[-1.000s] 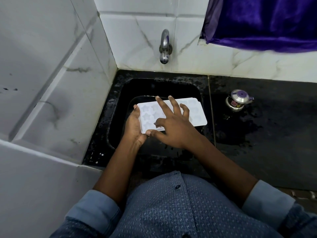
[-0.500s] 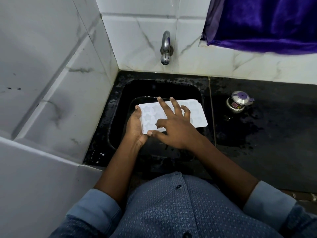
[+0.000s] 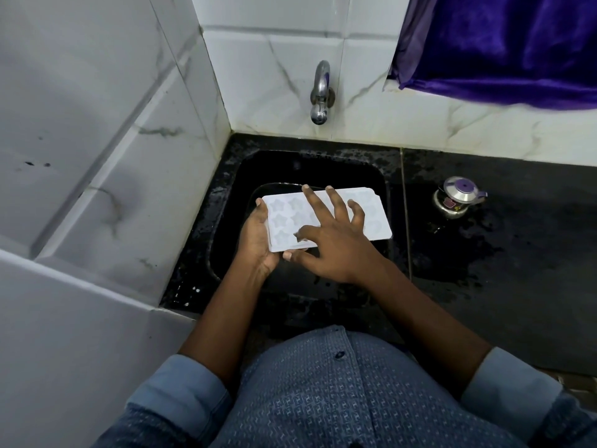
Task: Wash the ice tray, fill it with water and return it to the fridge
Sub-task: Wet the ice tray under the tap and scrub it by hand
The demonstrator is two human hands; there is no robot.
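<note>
Wet black counter point(image 3: 533, 273), 1 small steel pot point(image 3: 457, 199) on it

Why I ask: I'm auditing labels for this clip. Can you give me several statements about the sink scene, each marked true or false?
1. The left hand grips the ice tray at its left end. True.
2. Water runs from the tap. False: no stream shows below the spout.
3. The right hand lies on top of the tray, fingers spread. True.
4. The tray's hollows are all plain squares. False: star-shaped hollows show.
5. The small steel pot stands in the sink. False: it stands on the black counter, right of the sink.
</note>
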